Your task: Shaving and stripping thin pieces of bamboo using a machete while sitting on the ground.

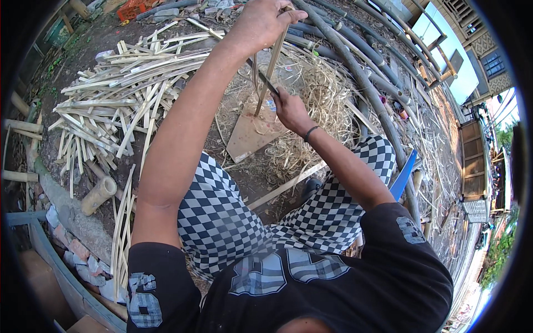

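My left hand [266, 23], raised at the top of the view, grips the upper end of a thin bamboo strip [275, 54]. The strip slants down, its lower end at a flat brown board [247, 141] on the ground. In my right hand [292, 114] is a knife, fingers wrapped round its handle. The dark knife blade [261, 76] points up and left and lies against or just beside the strip; exact contact I cannot tell. Pale curled shavings [327, 91] pile up right of the board, beyond my right hand.
A large heap of split bamboo strips [111, 105] spreads at the left. Long bamboo poles [369, 91] lie along the upper right. By my right knee stands a blue saw blade [403, 175]. A cut bamboo stump [99, 195] and an orange crate [132, 9] are at the left.
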`<state>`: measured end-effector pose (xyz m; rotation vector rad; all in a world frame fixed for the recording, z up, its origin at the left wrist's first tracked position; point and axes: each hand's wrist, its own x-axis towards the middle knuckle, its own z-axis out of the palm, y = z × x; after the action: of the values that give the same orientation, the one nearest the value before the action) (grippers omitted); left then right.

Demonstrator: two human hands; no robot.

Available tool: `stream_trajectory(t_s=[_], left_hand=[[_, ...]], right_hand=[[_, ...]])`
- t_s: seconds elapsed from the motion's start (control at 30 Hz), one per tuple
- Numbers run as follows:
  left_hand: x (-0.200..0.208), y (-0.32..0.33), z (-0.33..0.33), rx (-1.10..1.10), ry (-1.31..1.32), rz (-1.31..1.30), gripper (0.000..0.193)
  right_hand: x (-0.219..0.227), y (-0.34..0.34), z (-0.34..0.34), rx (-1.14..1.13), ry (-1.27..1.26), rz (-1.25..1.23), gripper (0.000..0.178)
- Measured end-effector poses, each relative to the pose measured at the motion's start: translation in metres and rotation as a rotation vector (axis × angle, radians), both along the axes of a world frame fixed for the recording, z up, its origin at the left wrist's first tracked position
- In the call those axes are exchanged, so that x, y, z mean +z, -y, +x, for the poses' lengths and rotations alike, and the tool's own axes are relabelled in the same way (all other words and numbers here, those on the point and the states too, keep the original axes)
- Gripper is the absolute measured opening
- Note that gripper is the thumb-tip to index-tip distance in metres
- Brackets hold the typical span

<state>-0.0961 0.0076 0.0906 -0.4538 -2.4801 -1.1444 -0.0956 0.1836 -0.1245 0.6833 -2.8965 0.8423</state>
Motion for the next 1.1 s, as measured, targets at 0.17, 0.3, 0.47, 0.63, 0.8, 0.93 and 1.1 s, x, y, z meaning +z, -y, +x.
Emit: stream_trajectory(t_s=[0.17,0.3,0.47,0.63,0.8,0.93,1.1], left_hand=[[0.001,-0.008,0.0,-0.067,-0.066,-0.025,0.042],[-0.006,-0.014,-0.002,-0.057,-0.08,-0.011,0.041],[-0.002,-0.004,-0.001,-0.041,0.004,-0.012,0.039],[-0.003,-0.007,0.0,-0.03,-0.065,-0.048,0.041],[0.005,-0.008,0.0,-0.049,0.032,-0.006,0.043],[0.001,0.007,0.004,-0.004,0.036,-0.013,0.042],[0.008,0.004,0.005,-0.023,0.056,-0.005,0.04]], right_hand=[[-0.061,-0.026,0.003,-0.004,0.261,0.357,0.03],[-0.079,-0.016,0.012,0.02,0.338,0.283,0.033],[-0.078,-0.022,-0.003,0.077,0.372,0.214,0.037],[-0.072,-0.022,-0.006,0.042,0.588,0.103,0.039],[-0.085,-0.022,0.001,0.083,0.082,0.15,0.035],[-0.049,0.0,0.005,0.028,0.073,0.076,0.03],[-0.08,-0.021,0.01,0.062,0.158,0.296,0.03]])
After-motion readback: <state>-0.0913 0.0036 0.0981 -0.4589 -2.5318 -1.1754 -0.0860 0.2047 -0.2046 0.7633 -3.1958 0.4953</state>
